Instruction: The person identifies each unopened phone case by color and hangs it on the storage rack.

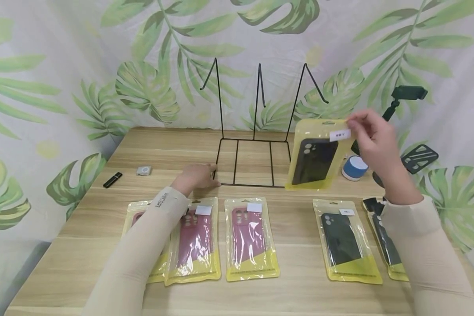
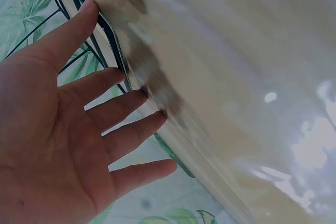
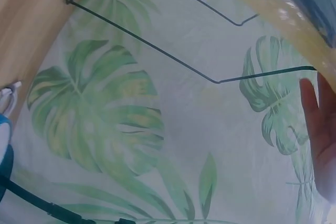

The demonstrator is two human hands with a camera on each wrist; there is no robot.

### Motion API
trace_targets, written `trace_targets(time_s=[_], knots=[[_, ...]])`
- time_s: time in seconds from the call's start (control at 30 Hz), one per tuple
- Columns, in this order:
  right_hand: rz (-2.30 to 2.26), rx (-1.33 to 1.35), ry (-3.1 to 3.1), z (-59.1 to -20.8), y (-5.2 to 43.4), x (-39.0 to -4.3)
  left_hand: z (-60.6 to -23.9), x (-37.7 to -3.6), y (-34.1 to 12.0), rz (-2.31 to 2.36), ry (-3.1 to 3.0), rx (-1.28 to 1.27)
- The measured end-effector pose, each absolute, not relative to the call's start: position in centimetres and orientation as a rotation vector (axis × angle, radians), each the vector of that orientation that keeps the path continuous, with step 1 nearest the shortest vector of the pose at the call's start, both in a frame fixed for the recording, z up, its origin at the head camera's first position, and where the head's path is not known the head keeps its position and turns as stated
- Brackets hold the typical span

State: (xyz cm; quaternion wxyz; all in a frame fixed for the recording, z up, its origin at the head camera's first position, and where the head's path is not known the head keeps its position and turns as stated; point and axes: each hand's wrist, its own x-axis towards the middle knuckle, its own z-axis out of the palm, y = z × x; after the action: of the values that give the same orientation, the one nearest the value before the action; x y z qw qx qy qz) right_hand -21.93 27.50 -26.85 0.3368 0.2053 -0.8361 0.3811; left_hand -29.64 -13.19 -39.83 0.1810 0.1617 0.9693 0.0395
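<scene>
A black wire display rack (image 1: 254, 140) with three upright hooks stands on the wooden table. At its front left corner, my left hand (image 1: 197, 177) touches the base wire; in the left wrist view the fingers (image 2: 126, 108) are spread and fairly straight along it. My right hand (image 1: 373, 131) pinches the top right corner of a packaged black phone case (image 1: 315, 160), a clear and yellow pouch with a white label. The pouch hangs upright before the rack's right side, its hole below the right hook (image 1: 317, 83). In the right wrist view the pouch (image 3: 294, 30) overlaps a hook's end.
Pouches with pink phone cases (image 1: 249, 237) lie front left, one partly under my left sleeve. Another black-case pouch (image 1: 345, 241) and a partly hidden one (image 1: 387, 241) lie front right. A blue-white round object (image 1: 354, 168), dark phone stand (image 1: 408, 93), small silver device (image 1: 144, 170) and black stick (image 1: 112, 180) are around.
</scene>
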Motion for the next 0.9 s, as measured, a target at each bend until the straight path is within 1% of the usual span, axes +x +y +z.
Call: trace_targets(time_s=[0.2, 0.53, 0.9], knots=[[0.962, 0.367, -2.143, -25.7, 27.1, -24.0, -40.0, -29.6, -13.3, 0.134, 2.729, 0.439], [0.991, 0.295, -2.19, -26.2, 26.8, -26.5, -40.4, -29.5, -13.4, 0.127, 2.741, 0.425], [0.837, 0.214, -2.317, -25.4, 25.9, -29.3, -40.2, -29.7, -13.2, 0.138, 2.747, 0.42]])
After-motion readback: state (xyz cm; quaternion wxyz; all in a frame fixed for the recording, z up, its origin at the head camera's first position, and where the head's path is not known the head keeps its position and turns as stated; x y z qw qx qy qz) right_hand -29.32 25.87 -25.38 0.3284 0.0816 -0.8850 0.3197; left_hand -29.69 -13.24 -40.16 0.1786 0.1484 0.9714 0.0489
